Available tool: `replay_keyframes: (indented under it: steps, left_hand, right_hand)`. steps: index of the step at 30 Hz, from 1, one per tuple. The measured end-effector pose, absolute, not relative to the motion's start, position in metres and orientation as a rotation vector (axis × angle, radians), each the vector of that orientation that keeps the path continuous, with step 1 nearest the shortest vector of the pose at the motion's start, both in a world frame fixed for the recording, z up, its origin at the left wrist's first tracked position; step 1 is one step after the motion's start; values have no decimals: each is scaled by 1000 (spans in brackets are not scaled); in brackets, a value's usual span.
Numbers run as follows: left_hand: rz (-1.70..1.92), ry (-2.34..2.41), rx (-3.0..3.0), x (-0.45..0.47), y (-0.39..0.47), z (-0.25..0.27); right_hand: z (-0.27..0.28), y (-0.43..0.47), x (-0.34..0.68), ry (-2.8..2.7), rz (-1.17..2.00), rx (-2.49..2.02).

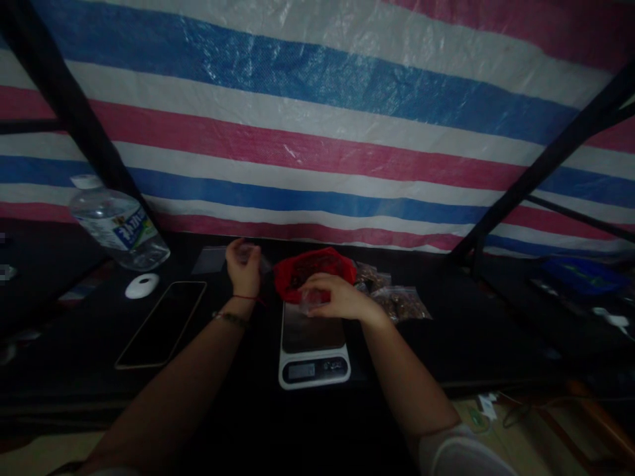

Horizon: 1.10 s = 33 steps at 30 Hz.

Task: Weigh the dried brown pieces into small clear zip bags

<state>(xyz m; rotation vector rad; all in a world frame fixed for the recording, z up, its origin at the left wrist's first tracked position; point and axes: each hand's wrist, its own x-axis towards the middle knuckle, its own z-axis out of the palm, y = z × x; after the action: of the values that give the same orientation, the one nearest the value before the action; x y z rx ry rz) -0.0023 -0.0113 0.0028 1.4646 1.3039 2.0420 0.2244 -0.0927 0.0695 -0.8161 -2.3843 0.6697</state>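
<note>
The right hand (340, 297) grips a small clear object (310, 302) over the scale (313, 336); the left hand (245, 271), beyond the scale to its left, pinches clear plastic (264, 263). Just behind the scale, a red bag (284, 281) gapes; filled pouches (405, 303) lie right.

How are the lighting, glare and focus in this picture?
Head view: dim overall, the table near black; head view: glare flecks on the striped sheet; head view: left hand looks slightly blurred, scale display too unclear to read.
</note>
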Motion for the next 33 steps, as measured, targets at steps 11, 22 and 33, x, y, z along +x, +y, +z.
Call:
replay_keyframes:
  steps: [11,22,33]
  left_hand:
    - [1454,1405,1792,2,-12,4]
    - [772,1666,2179,-11,-17,13]
    - [1327,1533,2024,1,-31,31]
  right_hand:
    - [73,-100,225,-2472,672,-839]
    - [60,-24,272,-2058,90,-1758]
    - [67,-17,268,-1989,336,-1647]
